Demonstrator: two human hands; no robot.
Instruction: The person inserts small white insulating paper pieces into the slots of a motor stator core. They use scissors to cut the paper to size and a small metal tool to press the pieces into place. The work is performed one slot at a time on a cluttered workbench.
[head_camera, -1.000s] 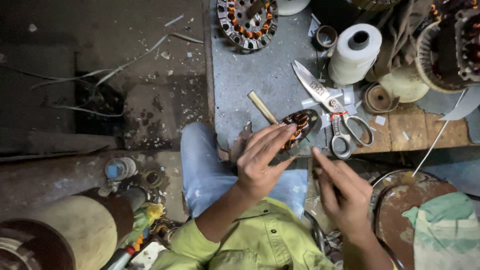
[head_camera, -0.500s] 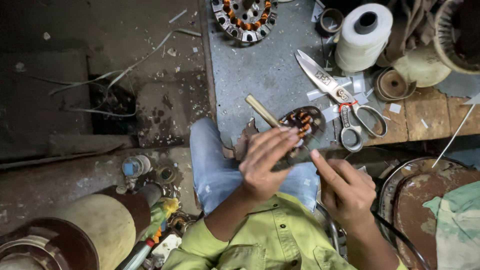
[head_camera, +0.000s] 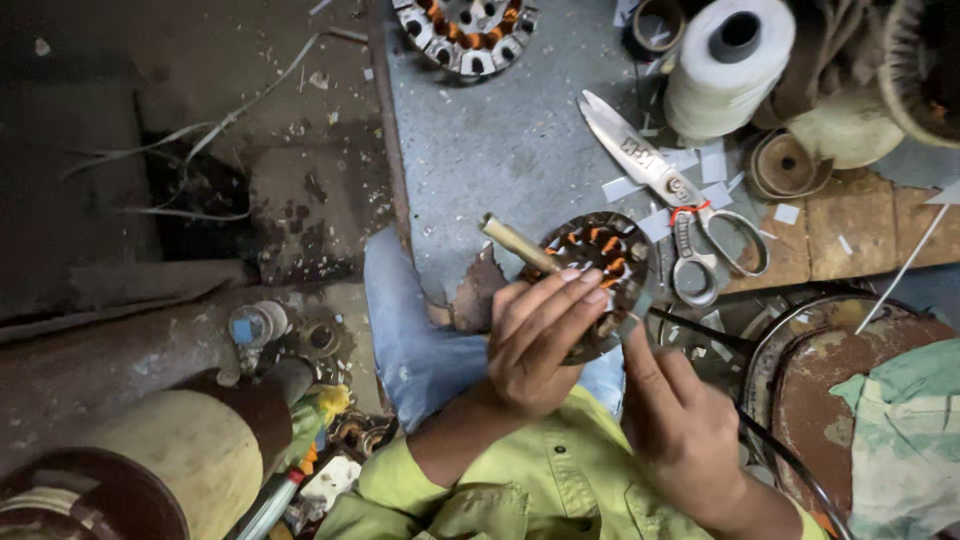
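Stator sits pinched in left hand grip; right hand grip seemingly pinches its edge.

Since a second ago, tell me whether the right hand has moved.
Yes, slightly: the right hand drew back toward the body, away from the scissors, beside the stator in the left hand.

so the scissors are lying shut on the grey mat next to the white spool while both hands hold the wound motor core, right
Not quite: the scissors lie open, blades apart, as the head view shows. The rest holds: they rest on the grey mat near the white spool, and the left hand and right hand hold the wound motor core.
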